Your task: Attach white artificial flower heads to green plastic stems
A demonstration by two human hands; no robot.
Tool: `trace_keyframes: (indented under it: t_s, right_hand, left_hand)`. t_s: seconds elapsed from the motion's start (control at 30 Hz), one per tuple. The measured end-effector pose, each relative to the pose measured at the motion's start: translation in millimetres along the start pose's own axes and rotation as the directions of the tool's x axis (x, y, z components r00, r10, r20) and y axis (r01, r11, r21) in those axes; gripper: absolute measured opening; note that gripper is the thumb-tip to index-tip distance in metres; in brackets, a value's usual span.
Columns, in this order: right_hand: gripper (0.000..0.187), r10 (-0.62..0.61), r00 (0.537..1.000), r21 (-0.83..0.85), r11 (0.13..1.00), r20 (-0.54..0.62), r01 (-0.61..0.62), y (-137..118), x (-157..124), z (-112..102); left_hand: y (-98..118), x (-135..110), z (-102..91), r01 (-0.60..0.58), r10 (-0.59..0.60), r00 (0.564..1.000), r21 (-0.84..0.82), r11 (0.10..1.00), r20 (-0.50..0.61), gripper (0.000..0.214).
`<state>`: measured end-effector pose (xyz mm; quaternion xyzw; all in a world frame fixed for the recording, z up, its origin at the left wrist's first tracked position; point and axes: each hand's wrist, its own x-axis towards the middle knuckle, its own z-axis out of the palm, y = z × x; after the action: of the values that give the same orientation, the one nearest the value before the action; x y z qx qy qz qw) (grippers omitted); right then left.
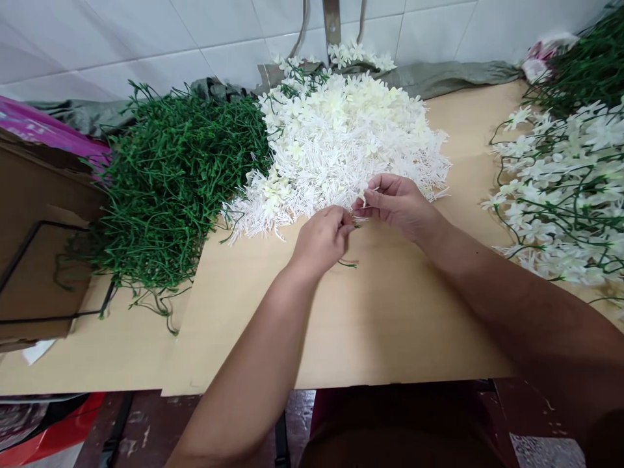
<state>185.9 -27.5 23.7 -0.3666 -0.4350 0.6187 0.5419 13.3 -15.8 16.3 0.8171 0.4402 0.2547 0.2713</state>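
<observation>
My left hand (pixel 324 239) is closed on a thin green plastic stem (pixel 348 264), whose ends stick out below and beside the fingers. Close by on the right, the fingers of my right hand (pixel 392 203) pinch a small white artificial flower (pixel 362 195). Both hands are over the near edge of a heap of white artificial flowers (pixel 341 136), which has many thin white stalk-like pieces along its front. Whether the flower and the stem touch is hidden by the fingers.
Left of the white heap lies a pile of green plastic stems (pixel 180 175). Assembled white flowers on green stems (pixel 570 195) lie at the right. A cardboard box (pixel 43 240) stands at the left, and a tiled wall (pixel 234 26) closes off the back of the tan tabletop (pixel 390 312).
</observation>
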Motion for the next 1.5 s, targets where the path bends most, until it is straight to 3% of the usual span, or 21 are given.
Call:
trace_keyframes:
  t_s: [0.07, 0.13, 0.2, 0.27, 0.47, 0.6, 0.83, 0.93, 1.13, 1.3, 1.5]
  right_hand:
    - [0.040, 0.020, 0.999, 0.039, 0.999, 0.032, -0.021, 0.2, 4.2, -0.8]
    - [0.040, 0.031, 0.998, 0.069, 0.997, 0.052, -0.034, 0.0, 9.4, -1.4]
    - [0.039, 0.036, 0.998, 0.098, 0.994, 0.048, -0.041, -0.1, 12.8, -2.5]
    - [0.039, 0.047, 0.998, 0.112, 0.992, 0.051, -0.052, 0.5, 14.1, -3.3]
    - [0.042, 0.083, 0.991, 0.042, 0.995, 0.101, -0.087, 4.2, 12.5, -1.4]
    - [0.043, 0.080, 0.993, -0.002, 0.997, 0.085, -0.081, 2.8, 11.0, 0.9]
    - [0.044, 0.030, 0.996, -0.170, 0.985, 0.089, -0.015, -0.9, 10.6, 1.5]
    - [0.038, -0.018, 0.997, -0.314, 0.948, 0.074, 0.040, -1.0, 11.0, 0.6]
    - [0.027, -0.250, 0.967, -0.577, 0.783, 0.049, 0.231, 0.5, 7.6, 9.3]
    - [0.036, -0.196, 0.979, -0.532, 0.824, 0.059, 0.197, 5.7, 7.1, 11.4]
    - [0.043, -0.057, 0.997, -0.280, 0.958, 0.055, 0.071, 15.6, 7.2, 14.8]
  left_hand:
    - [-6.0, 2.2, 3.4, 0.016, -0.039, 0.996, -0.287, 0.958, -0.075, 0.006]
    - [-10.7, 4.5, 5.7, 0.039, -0.107, 0.990, -0.546, 0.837, -0.093, 0.009]
    - [-12.9, 6.5, 6.1, 0.062, -0.157, 0.985, -0.699, 0.713, -0.073, 0.019]
    - [-12.4, 7.7, 4.9, 0.090, -0.200, 0.978, -0.760, 0.643, -0.053, 0.029]
    - [-6.3, 7.8, 0.5, 0.157, -0.309, 0.950, -0.767, 0.622, -0.056, 0.036]
    - [-7.6, 6.4, -0.4, 0.144, -0.280, 0.958, -0.744, 0.652, -0.060, 0.031]
    - [-7.3, 4.2, -1.8, 0.159, -0.274, 0.961, -0.766, 0.623, -0.023, 0.037]
    - [-6.3, 3.6, -2.0, 0.164, -0.270, 0.963, -0.765, 0.623, -0.014, 0.036]
    - [-6.8, 4.1, -2.9, 0.157, -0.271, 0.961, -0.708, 0.689, -0.052, 0.032]
    - [-10.0, 6.7, -0.9, 0.172, -0.290, 0.955, -0.687, 0.706, -0.058, 0.032]
    - [-11.6, 8.2, 0.3, 0.197, -0.327, 0.944, -0.716, 0.669, -0.047, 0.035]
